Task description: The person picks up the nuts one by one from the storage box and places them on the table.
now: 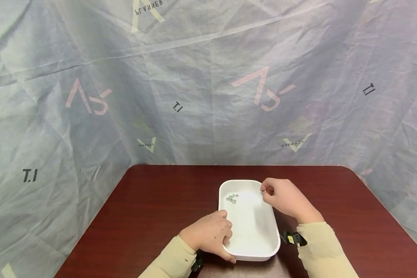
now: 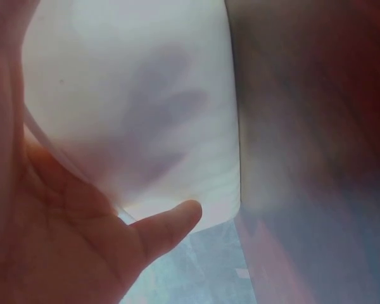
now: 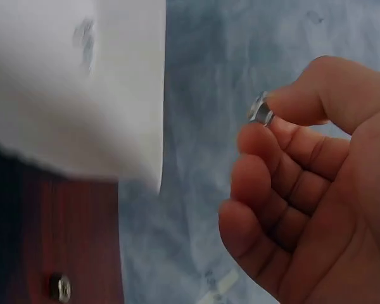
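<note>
Clock directions per head view, 12 away from the person.

Held piece: small metal nut [image 3: 261, 113], bright and hollow, pinched between thumb and a fingertip of the right hand [image 1: 281, 197], remaining fingers curled in. Position: by the tray rim at 1 o'clock; whether over the floor or just outside, cannot tell.

Handling (judged): very light, rigid, not fragile. Smooth faces probably slippery; could pop out if squeezed off-centre. Best hold: two fingertips across opposite outer sides, hole left free.

White tray [image 1: 251, 231]: rounded oblong, flat on the desk [image 1: 166, 200]. Left hand [image 1: 210, 233] grips it at 8 o'clock, fingers hooked over the rim, thumb against the outer wall near 7. Finger-shaped shadows on the wall in the left wrist view; material likely thin plastic, light, apt to slide if unheld. Rim or corner is the place to steady it.

Inside the tray, 11 o'clock: cluster of similar nuts [image 1: 231, 199], close together, count uncertain.

Outside the tray: one loose nut [image 3: 62, 288] on the desk, low in the right wrist view at about 7 o'clock of that frame.

Farther out, 12 o'clock: creased grey sheet [image 1: 208, 96] with printed lettering, behind the desk.
</note>
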`<state>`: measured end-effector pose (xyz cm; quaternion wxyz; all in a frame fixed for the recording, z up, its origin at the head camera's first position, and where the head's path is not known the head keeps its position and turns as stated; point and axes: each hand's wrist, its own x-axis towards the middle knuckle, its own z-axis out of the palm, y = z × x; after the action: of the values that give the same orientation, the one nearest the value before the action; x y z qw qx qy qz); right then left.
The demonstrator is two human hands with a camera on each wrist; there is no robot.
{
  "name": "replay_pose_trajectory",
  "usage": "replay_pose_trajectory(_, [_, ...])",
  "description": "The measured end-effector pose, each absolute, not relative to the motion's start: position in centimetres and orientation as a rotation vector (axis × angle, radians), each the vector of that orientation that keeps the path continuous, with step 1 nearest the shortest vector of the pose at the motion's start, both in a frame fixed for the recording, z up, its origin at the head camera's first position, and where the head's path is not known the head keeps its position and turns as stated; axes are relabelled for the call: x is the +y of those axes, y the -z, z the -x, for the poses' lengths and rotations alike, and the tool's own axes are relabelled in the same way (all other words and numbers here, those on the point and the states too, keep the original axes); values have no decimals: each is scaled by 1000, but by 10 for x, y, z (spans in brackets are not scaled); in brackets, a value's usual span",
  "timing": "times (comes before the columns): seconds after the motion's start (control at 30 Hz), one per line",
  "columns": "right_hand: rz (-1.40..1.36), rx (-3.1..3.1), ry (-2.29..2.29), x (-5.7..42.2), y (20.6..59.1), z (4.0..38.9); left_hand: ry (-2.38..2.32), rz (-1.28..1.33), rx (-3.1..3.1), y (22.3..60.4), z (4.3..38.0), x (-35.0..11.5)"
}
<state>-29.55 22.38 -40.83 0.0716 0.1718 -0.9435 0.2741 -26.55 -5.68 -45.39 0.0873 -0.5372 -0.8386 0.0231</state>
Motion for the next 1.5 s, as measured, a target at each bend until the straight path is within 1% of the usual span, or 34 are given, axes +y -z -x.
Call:
replay_pose_trajectory(0.23, [-392,-2848,-785,250,424,296,-86,1595,-2548,455,265,-56])
replay_pose_trajectory(0.47, [-319,-2908,-760,271,433,299,-88,1587,-2581,456,266,-55])
replay_pose_trajectory(0.73, [-270,-2958,-727,290,453,307,-89,1591,-2556,455,267,-55])
replay_pose_trajectory(1.1, [-204,-3036,-728,302,467,311,-68,1581,-2567,454,266,-56])
replay_pose_trajectory(1.5, [-189,-3052,-705,302,472,311,-80,1581,-2576,456,267,-56])
